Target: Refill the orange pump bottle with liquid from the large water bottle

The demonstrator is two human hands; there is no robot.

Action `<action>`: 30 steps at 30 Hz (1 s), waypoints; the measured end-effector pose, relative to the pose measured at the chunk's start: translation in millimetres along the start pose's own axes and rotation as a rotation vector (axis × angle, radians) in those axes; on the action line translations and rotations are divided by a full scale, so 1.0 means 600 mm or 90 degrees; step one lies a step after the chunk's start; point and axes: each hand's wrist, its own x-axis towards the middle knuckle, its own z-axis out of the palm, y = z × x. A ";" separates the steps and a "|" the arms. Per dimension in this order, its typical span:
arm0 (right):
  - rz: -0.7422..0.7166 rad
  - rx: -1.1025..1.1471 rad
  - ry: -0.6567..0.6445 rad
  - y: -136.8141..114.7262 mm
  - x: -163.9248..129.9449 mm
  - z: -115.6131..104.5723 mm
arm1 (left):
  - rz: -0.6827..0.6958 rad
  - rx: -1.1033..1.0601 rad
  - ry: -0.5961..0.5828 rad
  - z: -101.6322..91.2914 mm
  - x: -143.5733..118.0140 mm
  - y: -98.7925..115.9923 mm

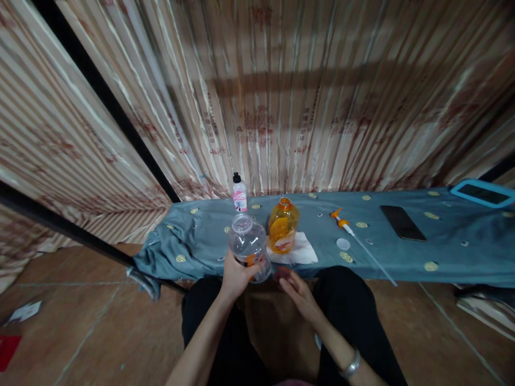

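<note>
Dim warm light, soft focus, wide-angle bending at edges

Bench: a low bench (442, 257) with a blue cloth, middle of the frame.
On it: orange bottle (283, 231) on white paper (300, 251), small pink bottle (240, 194), pump tube (354, 233), black phone (403, 222).

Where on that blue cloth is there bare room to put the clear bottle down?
Bare cloth lies left of the clear bottle, held in the left hand. More lies between the pump tube and the phone. It is crowded around the orange bottle, napkin and small pink-labelled bottle.
</note>
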 end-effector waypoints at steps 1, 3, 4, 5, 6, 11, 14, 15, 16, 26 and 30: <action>0.024 0.072 -0.020 -0.005 -0.005 0.003 | -0.008 -0.029 -0.038 0.006 -0.015 0.012; 0.071 0.202 -0.070 -0.014 -0.017 0.003 | -0.021 -0.096 -0.121 0.021 -0.040 0.034; 0.091 0.255 -0.093 -0.018 -0.024 -0.001 | -0.029 -0.131 -0.156 0.030 -0.050 0.045; 0.108 0.300 -0.111 -0.021 -0.031 -0.008 | -0.036 -0.166 -0.188 0.040 -0.059 0.054; 0.119 0.337 -0.121 -0.024 -0.038 -0.015 | -0.044 -0.196 -0.213 0.049 -0.066 0.063; 0.115 0.456 -0.111 -0.046 -0.072 -0.055 | -0.096 -0.273 -0.354 0.094 -0.085 0.098; 0.111 0.497 -0.073 -0.070 -0.094 -0.063 | -0.115 -0.266 -0.418 0.113 -0.090 0.110; 0.112 0.506 -0.056 -0.078 -0.101 -0.064 | -0.106 -0.261 -0.440 0.118 -0.090 0.113; 0.112 0.512 -0.040 -0.086 -0.108 -0.064 | -0.085 -0.255 -0.454 0.121 -0.088 0.114; 0.118 0.511 0.102 -0.143 -0.132 -0.091 | 0.317 0.072 -0.063 0.100 0.089 0.066; 0.113 0.501 0.176 -0.148 -0.125 -0.099 | 0.283 0.101 -0.098 0.127 0.151 0.049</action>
